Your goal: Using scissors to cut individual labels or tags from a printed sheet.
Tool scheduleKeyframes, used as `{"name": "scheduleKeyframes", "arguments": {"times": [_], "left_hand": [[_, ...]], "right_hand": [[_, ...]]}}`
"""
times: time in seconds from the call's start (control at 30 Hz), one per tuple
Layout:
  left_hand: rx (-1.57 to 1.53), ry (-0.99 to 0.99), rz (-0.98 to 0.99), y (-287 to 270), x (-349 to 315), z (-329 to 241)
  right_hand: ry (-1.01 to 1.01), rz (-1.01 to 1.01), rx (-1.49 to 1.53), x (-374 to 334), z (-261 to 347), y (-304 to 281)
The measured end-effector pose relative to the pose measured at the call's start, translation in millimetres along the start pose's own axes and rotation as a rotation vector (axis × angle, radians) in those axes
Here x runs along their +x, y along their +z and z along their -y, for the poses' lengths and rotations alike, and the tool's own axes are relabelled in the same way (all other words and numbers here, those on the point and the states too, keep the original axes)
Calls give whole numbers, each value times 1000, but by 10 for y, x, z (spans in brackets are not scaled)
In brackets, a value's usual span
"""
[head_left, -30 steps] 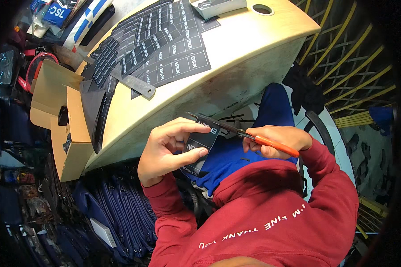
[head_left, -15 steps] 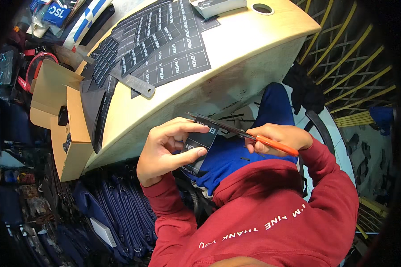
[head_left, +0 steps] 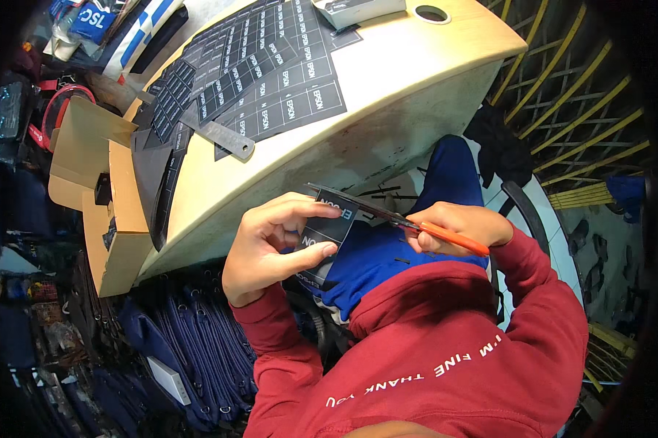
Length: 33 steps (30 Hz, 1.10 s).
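My left hand (head_left: 278, 244) grips a narrow black printed strip (head_left: 327, 228), with the index finger and thumb lying across its face; the strip hangs over my lap. In my right hand (head_left: 456, 226) is a pair of scissors (head_left: 442, 237) with orange handles. Their dark blades point left and lie along the strip's upper edge, the tips reaching past it above my left index finger. Whether the blades are parted or closed on the strip I cannot tell. Part of the strip is hidden behind my left fingers.
On the wooden table (head_left: 387, 80) lie black printed sheets (head_left: 299, 91), a metal ruler (head_left: 226, 139), a tape roll (head_left: 432, 14) and a white box (head_left: 358, 11). An open cardboard box (head_left: 128, 252) stands left. Dark blue straps (head_left: 205, 343) hang below it. A yellow folding gate (head_left: 562, 109) is at right.
Both hands, the strip and the scissors stay almost where they were. Only a very slight shift of the strip and blades shows.
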State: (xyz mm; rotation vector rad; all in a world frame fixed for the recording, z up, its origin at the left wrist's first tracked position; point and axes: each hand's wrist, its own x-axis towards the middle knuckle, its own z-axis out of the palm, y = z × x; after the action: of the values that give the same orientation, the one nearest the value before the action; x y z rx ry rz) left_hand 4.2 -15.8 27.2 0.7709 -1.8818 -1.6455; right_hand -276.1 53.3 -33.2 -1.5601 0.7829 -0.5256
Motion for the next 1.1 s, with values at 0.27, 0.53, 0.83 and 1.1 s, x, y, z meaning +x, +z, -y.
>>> {"name": "scheduleKeyframes", "arguments": {"times": [0.27, 0.53, 0.83, 1.1], "left_hand": [[58, 3, 8, -38, -19, 17], [34, 2, -6, -11, -12, -10], [8, -17, 3, -18, -22, -36], [6, -25, 11, -17, -33, -44]], "right_hand": [[-5, -17, -39, 0, 7, 11], [17, -14, -81, -3, 68, 0], [65, -17, -50, -1, 75, 8], [56, -31, -72, 1, 87, 21]]}}
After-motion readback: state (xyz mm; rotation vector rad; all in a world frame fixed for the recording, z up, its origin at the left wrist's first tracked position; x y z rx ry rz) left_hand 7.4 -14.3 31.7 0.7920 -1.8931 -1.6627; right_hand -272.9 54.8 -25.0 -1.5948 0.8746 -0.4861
